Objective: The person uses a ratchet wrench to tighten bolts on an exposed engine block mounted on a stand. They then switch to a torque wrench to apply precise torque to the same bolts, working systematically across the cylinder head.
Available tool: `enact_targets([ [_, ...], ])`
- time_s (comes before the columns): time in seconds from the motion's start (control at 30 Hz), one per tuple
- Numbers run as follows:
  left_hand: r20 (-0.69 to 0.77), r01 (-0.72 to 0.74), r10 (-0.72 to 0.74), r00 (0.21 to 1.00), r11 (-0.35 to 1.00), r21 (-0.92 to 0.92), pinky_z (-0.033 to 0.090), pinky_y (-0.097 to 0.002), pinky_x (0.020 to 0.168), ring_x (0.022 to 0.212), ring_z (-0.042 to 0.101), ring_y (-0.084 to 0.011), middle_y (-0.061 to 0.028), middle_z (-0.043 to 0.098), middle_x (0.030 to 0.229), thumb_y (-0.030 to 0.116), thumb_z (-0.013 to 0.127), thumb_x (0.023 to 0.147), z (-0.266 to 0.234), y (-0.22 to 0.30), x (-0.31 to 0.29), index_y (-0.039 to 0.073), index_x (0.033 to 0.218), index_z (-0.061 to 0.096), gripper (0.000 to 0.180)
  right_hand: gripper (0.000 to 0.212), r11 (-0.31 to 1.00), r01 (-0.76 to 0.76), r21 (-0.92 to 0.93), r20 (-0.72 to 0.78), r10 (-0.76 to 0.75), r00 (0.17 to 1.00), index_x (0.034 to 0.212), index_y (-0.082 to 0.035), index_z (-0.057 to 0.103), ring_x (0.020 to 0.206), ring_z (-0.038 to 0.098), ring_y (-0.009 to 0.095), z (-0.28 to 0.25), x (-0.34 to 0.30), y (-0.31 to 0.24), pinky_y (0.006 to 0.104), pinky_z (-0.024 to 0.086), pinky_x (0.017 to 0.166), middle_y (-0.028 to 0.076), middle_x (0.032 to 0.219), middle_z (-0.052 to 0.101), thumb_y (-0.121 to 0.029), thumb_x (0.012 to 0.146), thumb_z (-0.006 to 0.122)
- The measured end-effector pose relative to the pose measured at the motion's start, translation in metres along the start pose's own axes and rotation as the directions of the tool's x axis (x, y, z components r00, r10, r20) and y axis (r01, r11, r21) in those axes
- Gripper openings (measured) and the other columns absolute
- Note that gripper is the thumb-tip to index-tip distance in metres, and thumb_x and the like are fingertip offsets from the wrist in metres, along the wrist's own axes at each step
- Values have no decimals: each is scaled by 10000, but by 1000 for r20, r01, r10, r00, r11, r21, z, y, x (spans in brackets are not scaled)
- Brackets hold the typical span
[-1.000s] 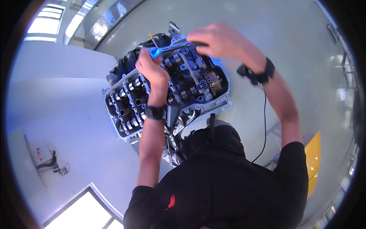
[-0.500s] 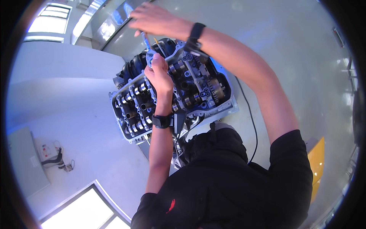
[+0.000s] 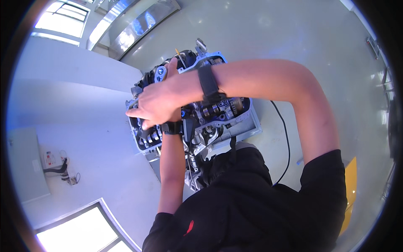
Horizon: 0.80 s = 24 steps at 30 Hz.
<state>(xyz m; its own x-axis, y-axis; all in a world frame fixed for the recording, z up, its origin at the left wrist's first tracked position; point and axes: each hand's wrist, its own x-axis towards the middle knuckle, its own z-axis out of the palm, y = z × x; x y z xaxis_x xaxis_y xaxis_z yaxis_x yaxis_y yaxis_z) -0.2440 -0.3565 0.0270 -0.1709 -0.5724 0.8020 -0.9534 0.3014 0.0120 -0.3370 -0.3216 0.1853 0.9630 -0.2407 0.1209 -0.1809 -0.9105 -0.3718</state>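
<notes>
An engine [image 3: 201,111] with its camshafts bared lies in front of me. Over its far left part a silver ratchet wrench [image 3: 160,73] shows its round head. My left hand [image 3: 171,69] is closed at that head, mostly hidden beneath my right forearm; a finger or thumb sticks out beside it. My right hand [image 3: 157,101] reaches across from the right, palm down, its fingers curled over the wrench's handle. The index finger and thumb point toward the left end of the engine. Most of the handle is covered by this hand. Both wrists wear black bands.
A yellow-topped dipstick [image 3: 179,54] stands at the engine's far side, beside black ribbed ducting [image 3: 147,78]. A black cable [image 3: 286,134] runs over the grey floor on the right. A yellow panel [image 3: 350,189] stands at the right; a white wall [image 3: 75,105] is at the left.
My right hand has swung down and left across the engine onto the wrench. The wrench handle, which pointed away from me, has turned toward the left. My left hand stays at the wrench head.
</notes>
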Motion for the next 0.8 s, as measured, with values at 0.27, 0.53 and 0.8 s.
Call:
enact_targets([
  [0.27, 199, 271, -194, 961, 814, -514, 501, -301, 693, 751, 623, -151, -54, 661, 868, 145, 578, 930, -38, -23, -4, 39, 1112, 649, 222, 325, 956, 291, 34, -365, -259, 894, 1089, -139, 679, 841, 661, 298, 14, -70, 9, 505, 287, 1117, 99, 794, 677, -400, 911, 601],
  [0.53, 525, 563, -582, 621, -135, -815, 304, -276, 457, 479, 417, -78, 8, 491, 570, 107, 632, 895, -43, -1, 26, 58, 687, 551, 228, 504, 867, -301, -397, -315, 179, 932, 1314, -101, 551, 908, 667, 323, -30, -63, 47, 519, 294, 1129, 154, 850, 688, -463, 968, 499],
  [0.8, 357, 500, -399, 845, 347, -794, 488, -334, 810, 967, 595, -148, -101, 619, 1070, 171, 601, 925, -6, 22, 24, 17, 1049, 594, 198, 766, 863, -486, -139, -160, 464, 871, 1489, 3, 225, 861, 664, 384, -20, 9, 50, 488, 456, 898, 237, 873, 680, -324, 891, 576],
])
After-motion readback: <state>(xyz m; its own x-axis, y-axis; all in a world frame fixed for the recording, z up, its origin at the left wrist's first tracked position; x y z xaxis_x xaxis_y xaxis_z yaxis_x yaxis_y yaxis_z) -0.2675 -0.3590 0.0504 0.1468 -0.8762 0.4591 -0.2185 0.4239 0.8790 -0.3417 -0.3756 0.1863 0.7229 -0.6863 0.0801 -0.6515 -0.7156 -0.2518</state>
